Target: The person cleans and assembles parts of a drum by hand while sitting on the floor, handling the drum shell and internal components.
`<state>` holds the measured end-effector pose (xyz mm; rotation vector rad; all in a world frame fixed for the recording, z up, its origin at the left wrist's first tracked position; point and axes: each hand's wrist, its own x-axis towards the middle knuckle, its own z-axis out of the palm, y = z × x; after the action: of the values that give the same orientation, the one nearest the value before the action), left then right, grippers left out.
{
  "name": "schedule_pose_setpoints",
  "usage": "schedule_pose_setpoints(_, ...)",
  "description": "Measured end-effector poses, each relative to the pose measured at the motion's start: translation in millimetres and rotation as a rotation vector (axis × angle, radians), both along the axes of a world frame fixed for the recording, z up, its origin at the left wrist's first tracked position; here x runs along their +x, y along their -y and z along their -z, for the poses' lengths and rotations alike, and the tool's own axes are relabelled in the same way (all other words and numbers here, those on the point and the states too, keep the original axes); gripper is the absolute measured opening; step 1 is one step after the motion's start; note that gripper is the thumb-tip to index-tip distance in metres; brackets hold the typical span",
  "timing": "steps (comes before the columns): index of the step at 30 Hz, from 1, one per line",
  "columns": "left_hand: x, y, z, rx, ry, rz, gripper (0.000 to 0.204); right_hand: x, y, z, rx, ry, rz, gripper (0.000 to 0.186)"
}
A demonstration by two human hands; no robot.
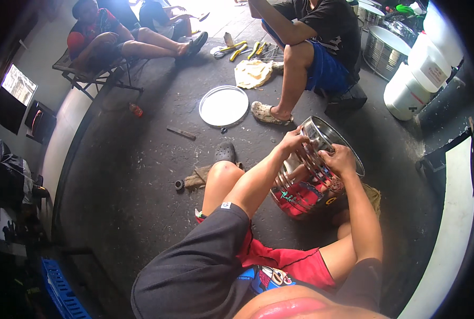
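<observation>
A shiny, drum-shaped metal cylinder stands tilted between my legs, its open rim facing up and to the right. Parallel ribs run across its wall, and the polished side mirrors red cloth. My left hand grips it near the rim on the left, fingers bent over the metal. On the nearer right side my right hand is closed on the same cylinder, the thumb toward the ribs. What lies inside the cylinder cannot be made out.
A round white disc and a flat bar lie on the dark floor. Yellow-handled pliers and a pale cloth are farther off. A seated person faces me. White buckets and another metal cylinder stand right.
</observation>
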<state>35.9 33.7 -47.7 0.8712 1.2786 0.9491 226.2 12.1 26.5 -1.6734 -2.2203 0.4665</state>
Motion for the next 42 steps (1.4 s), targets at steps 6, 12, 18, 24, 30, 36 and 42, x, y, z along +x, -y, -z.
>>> schedule_pose_setpoints(6, -3, -1, -3, 0.048, -0.088, 0.044, 0.067, 2, 0, 3, 0.015, 0.007, 0.0, 0.04)
schedule_pose_setpoints(12, -3, -1, 2, 0.027, -0.153, 0.043, 0.065, 9, -3, 8, 0.026, 0.012, 0.012, 0.043)
schedule_pose_setpoints(18, -3, -8, 15, 0.097, -0.116, 0.041, 0.063, 13, -5, 9, 0.047, -0.013, -0.001, 0.043)
schedule_pose_setpoints(24, -17, -8, 25, -0.021, -0.142, 0.104, 0.048, 18, -13, 21, -0.03, 0.05, -0.01, 0.049)
schedule_pose_setpoints(30, -8, -4, 13, -0.117, -0.053, 0.12, 0.044, 25, -5, 13, -0.093, 0.015, 0.048, 0.048)
schedule_pose_setpoints(36, -9, -9, 19, -0.173, -0.035, 0.242, 0.055, 22, -6, 6, -0.108, -0.006, 0.054, 0.047)
schedule_pose_setpoints(42, -1, -5, 6, -0.114, 0.006, 0.2, 0.067, 22, -4, 2, -0.109, -0.014, 0.042, 0.047)
